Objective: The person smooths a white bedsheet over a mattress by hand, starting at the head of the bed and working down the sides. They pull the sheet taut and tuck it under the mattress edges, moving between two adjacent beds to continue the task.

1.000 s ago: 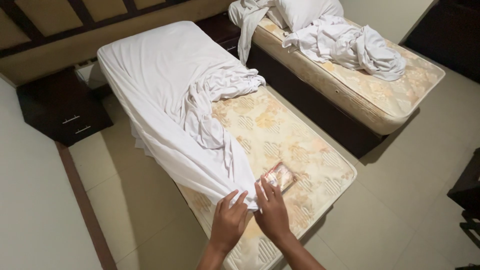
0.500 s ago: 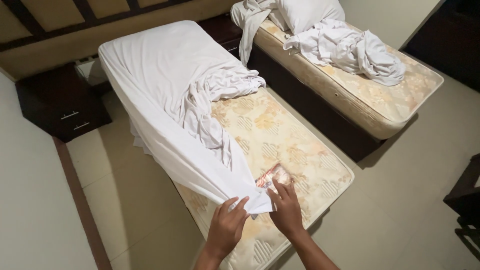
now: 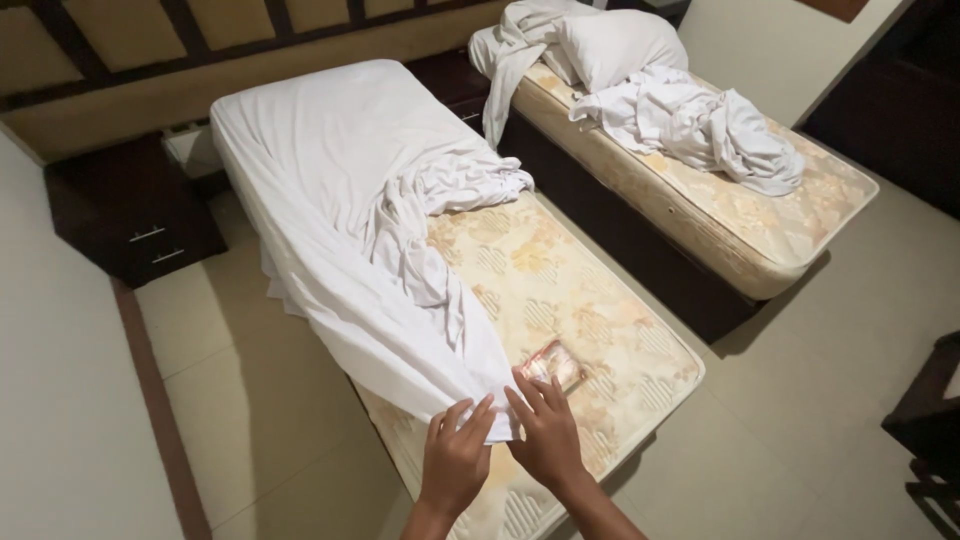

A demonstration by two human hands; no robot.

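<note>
white sheet corner pinched by both hands, left and right, on mattress

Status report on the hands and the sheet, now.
Left hand and right hand both pinching the corner of the white sheet at the mattress foot. Sheet bunched mid-bed. Small flat packet lies beside the right hand.

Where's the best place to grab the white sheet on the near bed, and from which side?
Probably the white sheet's tapered foot-end corner, under the left hand and right hand. Come from the foot of the bare mattress: there the cloth narrows to a free, loose edge, while the head end lies spread flat. Pinch just clear of the small packet beside it.
</note>
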